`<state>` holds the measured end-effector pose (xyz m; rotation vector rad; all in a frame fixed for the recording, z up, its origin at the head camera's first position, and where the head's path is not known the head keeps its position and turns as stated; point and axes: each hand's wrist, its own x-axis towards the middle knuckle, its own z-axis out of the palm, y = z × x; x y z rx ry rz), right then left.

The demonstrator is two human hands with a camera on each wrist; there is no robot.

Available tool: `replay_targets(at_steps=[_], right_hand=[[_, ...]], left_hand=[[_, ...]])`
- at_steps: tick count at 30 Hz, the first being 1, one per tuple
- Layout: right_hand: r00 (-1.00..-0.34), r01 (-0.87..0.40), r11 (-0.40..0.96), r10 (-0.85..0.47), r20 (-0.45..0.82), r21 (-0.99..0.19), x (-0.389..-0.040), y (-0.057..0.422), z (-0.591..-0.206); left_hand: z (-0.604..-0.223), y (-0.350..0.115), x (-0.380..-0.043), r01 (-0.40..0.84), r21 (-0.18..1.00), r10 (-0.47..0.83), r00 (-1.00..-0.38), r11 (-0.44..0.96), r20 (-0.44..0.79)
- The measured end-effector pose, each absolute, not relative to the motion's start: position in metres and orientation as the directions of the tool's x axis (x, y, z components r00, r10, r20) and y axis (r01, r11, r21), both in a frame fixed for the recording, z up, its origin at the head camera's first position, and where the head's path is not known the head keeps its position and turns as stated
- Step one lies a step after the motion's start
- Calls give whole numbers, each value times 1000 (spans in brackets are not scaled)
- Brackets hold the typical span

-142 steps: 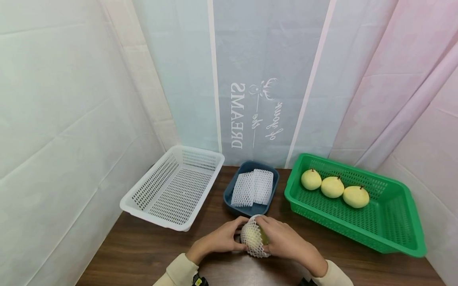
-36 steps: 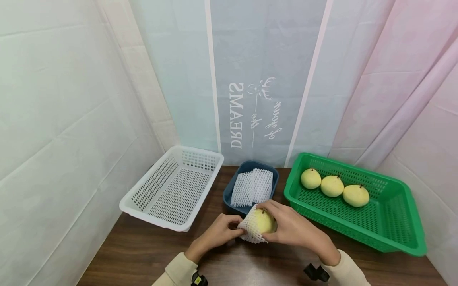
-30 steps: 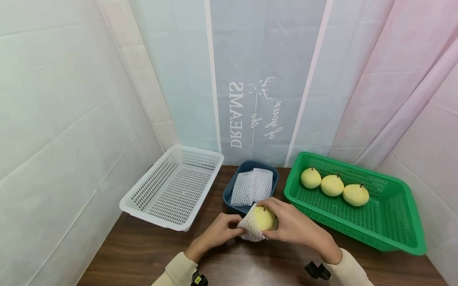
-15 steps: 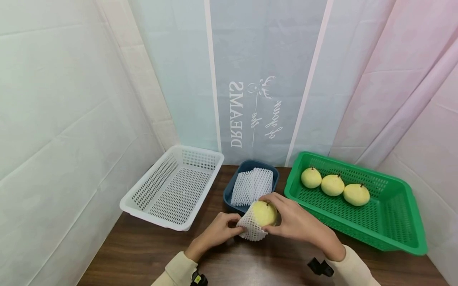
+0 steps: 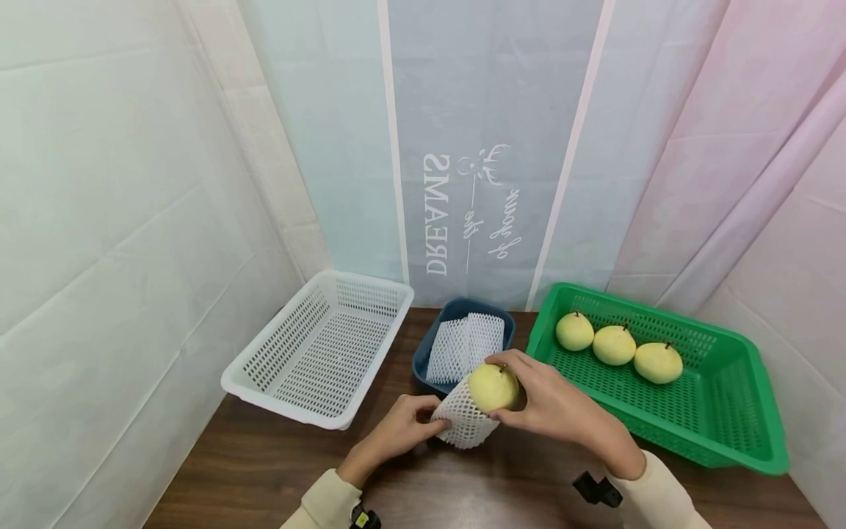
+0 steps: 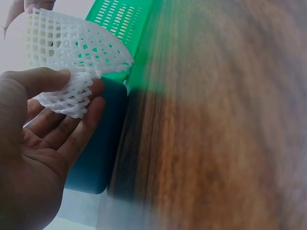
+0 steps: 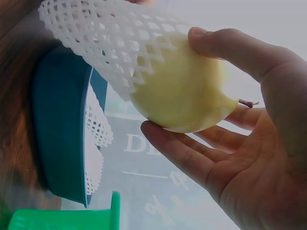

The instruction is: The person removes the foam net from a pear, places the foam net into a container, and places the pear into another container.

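Note:
My right hand (image 5: 551,404) grips a yellow pear (image 5: 492,387) between thumb and fingers, with its stem toward my palm in the right wrist view. A white foam net sleeve (image 5: 465,420) covers only the pear's lower end; most of the fruit is bare. My left hand (image 5: 402,430) pinches the sleeve's loose end between thumb and fingers. In the left wrist view the foam net (image 6: 72,48) stretches away from that thumb, its free end hanging past the fingers. Both hands are in front of a dark blue bin (image 5: 423,371), which holds more flat foam nets (image 5: 449,351).
To the right stands a green basket (image 5: 634,411) with three pears (image 5: 614,345) along its far side. A white basket (image 5: 317,411) with nothing in it is at the left. Fabric walls enclose the wooden table (image 5: 264,463).
The pear was mostly inside the net; now most of it sticks out. My right hand has drawn it up and to the right, while the left keeps its pinch on the net.

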<state>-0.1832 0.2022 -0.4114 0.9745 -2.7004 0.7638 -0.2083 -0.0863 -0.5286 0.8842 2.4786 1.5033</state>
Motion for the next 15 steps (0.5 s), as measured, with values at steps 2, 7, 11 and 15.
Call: replay_targets(at_steps=[2,7,11,15], right_hand=[[-768,-641,656,-546,335,-398,-184,203,-410],[-766,-641,667,-533,359,-379,-186,207,-408],[-766,-640,677,-522,376,-364,-188,210,-406],[-764,-640,681,-517,385,-356,-189,214,-404]], left_hand=[[-529,-87,-208,420,844,526,-826,334,203],[-528,-89,-208,423,846,514,-830,324,218],[-528,-91,-208,426,847,509,-830,317,227],[-528,-92,-208,431,848,503,-830,309,239]])
